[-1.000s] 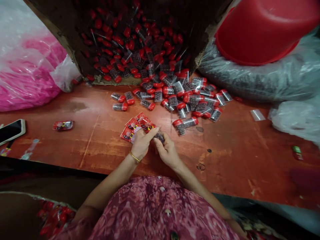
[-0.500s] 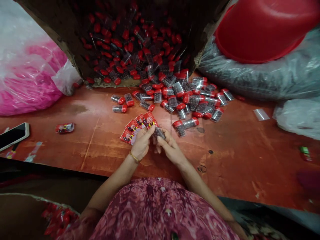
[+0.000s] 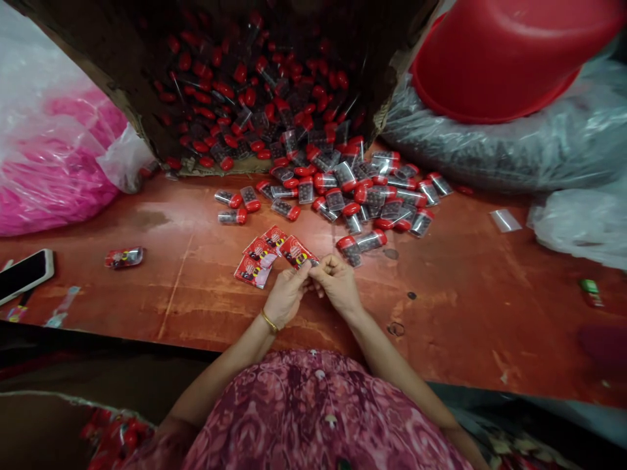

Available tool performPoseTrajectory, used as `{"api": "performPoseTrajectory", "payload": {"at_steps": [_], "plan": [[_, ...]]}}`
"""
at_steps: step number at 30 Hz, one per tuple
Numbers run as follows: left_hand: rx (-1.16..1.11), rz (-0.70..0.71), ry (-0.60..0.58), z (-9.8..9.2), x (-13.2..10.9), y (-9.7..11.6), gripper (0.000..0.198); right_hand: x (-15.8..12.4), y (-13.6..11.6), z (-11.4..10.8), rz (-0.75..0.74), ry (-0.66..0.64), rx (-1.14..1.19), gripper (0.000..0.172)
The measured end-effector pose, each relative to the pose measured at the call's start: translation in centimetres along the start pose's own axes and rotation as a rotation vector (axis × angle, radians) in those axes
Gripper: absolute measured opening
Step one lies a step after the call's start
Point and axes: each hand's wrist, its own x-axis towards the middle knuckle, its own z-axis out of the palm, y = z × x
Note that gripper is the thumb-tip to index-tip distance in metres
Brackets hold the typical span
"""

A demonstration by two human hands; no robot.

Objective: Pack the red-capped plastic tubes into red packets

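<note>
My left hand [image 3: 287, 295], with a gold bracelet at its wrist, is closed on the lower end of a red printed label [image 3: 296, 250] with a cartoon bee-like figure. My right hand [image 3: 339, 285] meets it there, thumb and finger pinched at the label's right corner. What lies under the fingers is mostly hidden. Just left of the hands, several similar labels [image 3: 253, 269] lie overlapping on the table. Beyond them spreads a loose heap of small clear containers [image 3: 345, 175] with red caps and dark beads inside.
An open cardboard box [image 3: 386, 111] full of the same containers lies at the back. A red tub [image 3: 494, 72] rests on a plastic bag [image 3: 490, 156] at right. Pink pieces fill a bag [image 3: 53, 170] at left. A labelled container [image 3: 124, 257] and a phone [image 3: 27, 275] lie on the table [image 3: 196, 307].
The dark container that showed between my hands is now covered by the fingers. My right hand has turned inward to pinch at the label's end, and the label sits apart from the others.
</note>
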Motion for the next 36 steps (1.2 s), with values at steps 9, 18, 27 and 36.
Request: {"api": "performPoseTrajectory", "payload": {"at_steps": [9, 18, 27, 36], "plan": [[-0.081, 0.218, 0.346, -5.2, -1.6, 4.9, 0.029, 0.5, -1.2, -1.1, -0.360, 0.179, -0.681, 0.030], [-0.202, 0.421, 0.785, -11.1, -2.3, 7.6, 0.046, 1.2, 1.2, -5.4, -0.447, 0.356, -1.504, 0.034], [1.427, 0.462, 0.474, -6.4, 4.8, 4.7, 0.020, 1.7, 2.1, -4.8, -0.582, 0.304, -1.464, 0.037], [1.423, 0.519, 0.427, -6.4, 3.4, 4.4, 0.025, 1.0, 0.8, -1.8, -0.572, 0.235, -1.007, 0.028]]}}
